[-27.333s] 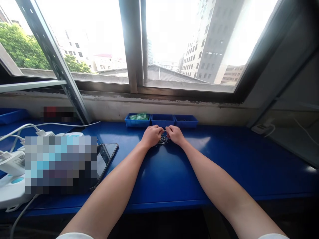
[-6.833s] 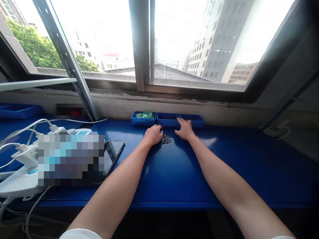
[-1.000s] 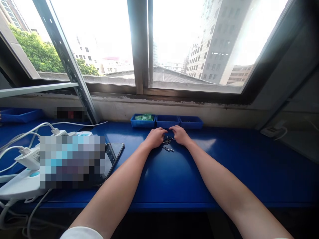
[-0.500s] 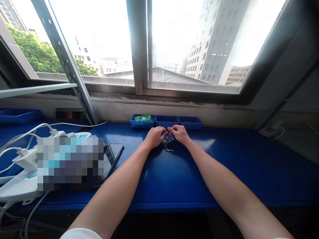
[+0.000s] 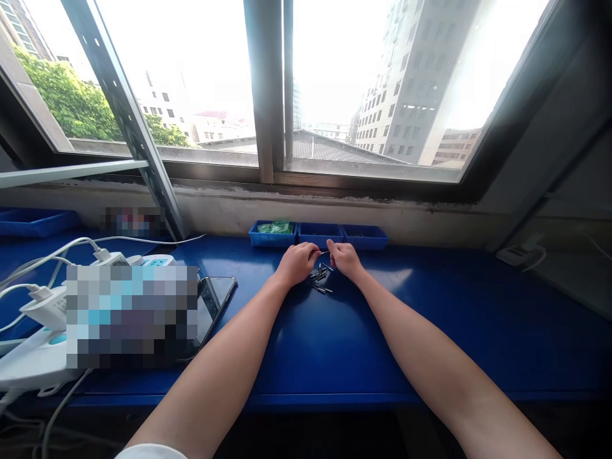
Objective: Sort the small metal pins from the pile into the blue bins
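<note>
Left hand [image 5: 297,262] and right hand [image 5: 346,259] now part slightly, fingers [image 5: 331,247] of both apparently gripping one slender piece [image 5: 324,252], suggesting two-handed work, loose pieces [image 5: 319,275] at six o'clock.

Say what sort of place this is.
Likely a workshop bench for small parts: it has a blue worktop, a row of three blue bins along the back, and a scatter of small dark, pin-like parts.

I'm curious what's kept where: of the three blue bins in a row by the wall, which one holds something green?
The leftmost bin: green items show in it, while the middle bin and right bin show no green.
</note>
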`<move>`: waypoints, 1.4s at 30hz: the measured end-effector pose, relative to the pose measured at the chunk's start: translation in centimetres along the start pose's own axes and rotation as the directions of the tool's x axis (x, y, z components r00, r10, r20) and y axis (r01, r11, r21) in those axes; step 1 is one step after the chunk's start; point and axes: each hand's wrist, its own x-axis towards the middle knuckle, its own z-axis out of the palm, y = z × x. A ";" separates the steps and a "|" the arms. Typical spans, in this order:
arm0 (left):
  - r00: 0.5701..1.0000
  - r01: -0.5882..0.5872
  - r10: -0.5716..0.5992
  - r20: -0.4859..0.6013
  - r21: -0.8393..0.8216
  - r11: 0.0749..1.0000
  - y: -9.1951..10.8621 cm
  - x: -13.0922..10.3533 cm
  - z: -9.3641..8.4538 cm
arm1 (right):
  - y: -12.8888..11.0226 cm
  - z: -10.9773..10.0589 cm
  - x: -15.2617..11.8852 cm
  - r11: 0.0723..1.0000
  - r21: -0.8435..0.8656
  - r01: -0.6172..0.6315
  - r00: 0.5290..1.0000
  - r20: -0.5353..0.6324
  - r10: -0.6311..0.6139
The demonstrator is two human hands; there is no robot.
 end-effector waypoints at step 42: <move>0.969 0.062 -0.085 0.231 0.104 0.993 -0.8 -0.5 0.7 | 2.3 -1.4 0.5 0.852 -0.522 -0.041 0.984 -0.169 -0.055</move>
